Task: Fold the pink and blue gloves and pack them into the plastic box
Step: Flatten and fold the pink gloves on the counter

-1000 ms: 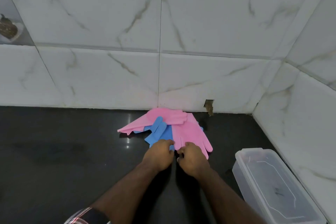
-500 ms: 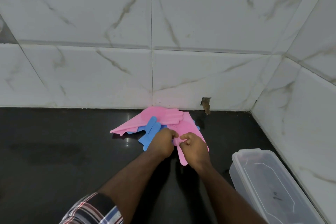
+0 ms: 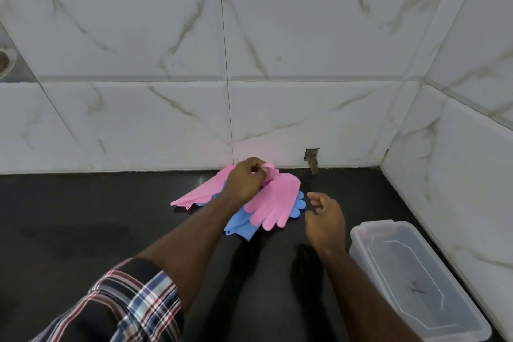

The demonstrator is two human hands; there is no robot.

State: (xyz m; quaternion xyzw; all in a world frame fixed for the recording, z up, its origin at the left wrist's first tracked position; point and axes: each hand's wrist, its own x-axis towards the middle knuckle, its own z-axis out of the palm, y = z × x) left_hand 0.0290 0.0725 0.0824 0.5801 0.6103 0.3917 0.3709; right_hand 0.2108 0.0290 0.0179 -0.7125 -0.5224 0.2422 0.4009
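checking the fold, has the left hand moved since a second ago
Yes: the left hand went from the gloves' near edge up toward the wall.

Just one view here, a wide-angle head cam, so there's no second angle to overlap with. It looks forward and steeply down from above the person's chest at a dark counter (image 3: 69, 244) in a tiled corner. The back wall (image 3: 166, 36) fills the whole top half and bows a bit from the lens, and the side wall (image 3: 472, 147) cuts in on the right. Both forearms come up from the bottom edge, with the sleeve (image 3: 125, 308) big and close at lower left. The left hand (image 3: 245, 182) and right hand (image 3: 323, 216) sit mid-frame near the gloves (image 3: 273, 203). The box (image 3: 416, 280) sits near the lower right corner.
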